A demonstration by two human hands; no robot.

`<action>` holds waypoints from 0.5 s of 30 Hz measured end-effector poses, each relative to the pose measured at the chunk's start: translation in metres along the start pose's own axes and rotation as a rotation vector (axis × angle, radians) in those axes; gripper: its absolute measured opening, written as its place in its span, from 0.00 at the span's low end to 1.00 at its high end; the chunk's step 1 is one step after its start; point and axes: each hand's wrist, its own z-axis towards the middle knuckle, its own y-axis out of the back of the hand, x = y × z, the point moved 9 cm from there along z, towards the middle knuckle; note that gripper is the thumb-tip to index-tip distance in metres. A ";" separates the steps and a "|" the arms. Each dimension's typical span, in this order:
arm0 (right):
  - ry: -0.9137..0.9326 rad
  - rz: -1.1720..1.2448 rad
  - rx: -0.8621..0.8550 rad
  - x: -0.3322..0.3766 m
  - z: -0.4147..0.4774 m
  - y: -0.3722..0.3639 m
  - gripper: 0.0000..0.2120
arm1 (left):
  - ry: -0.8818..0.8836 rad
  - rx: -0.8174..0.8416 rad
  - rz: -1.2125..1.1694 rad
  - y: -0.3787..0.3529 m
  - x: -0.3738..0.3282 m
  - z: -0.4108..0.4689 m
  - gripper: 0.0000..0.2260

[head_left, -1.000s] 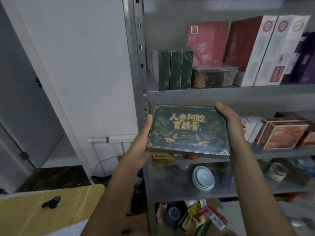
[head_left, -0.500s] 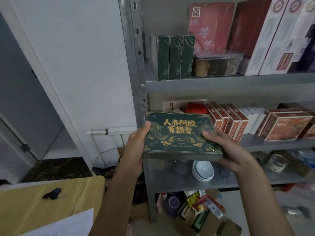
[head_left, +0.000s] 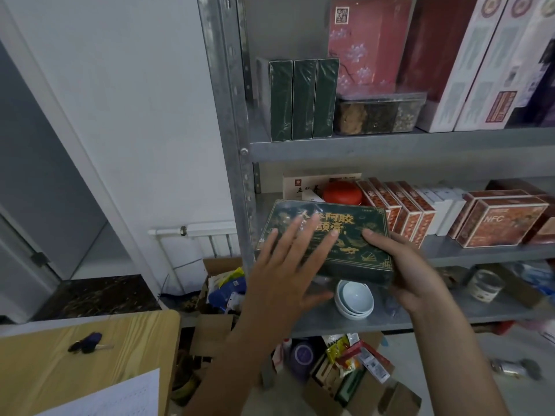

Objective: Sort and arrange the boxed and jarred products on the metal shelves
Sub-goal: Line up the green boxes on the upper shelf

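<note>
- Your left hand has let go of the left edge of the green box and now spreads over its lid, fingers straight and wide apart.
- Your right hand grips the box's near right corner, thumb on top.
- Its other fingers are hidden beneath the box. The left fingers are blurred and cover part of the gold lettering.
- The box is tilted before the left end of the middle shelf.
</note>
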 end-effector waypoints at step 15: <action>0.227 0.266 -0.299 0.011 0.013 -0.004 0.31 | 0.556 0.061 -0.844 -0.038 0.029 -0.020 0.22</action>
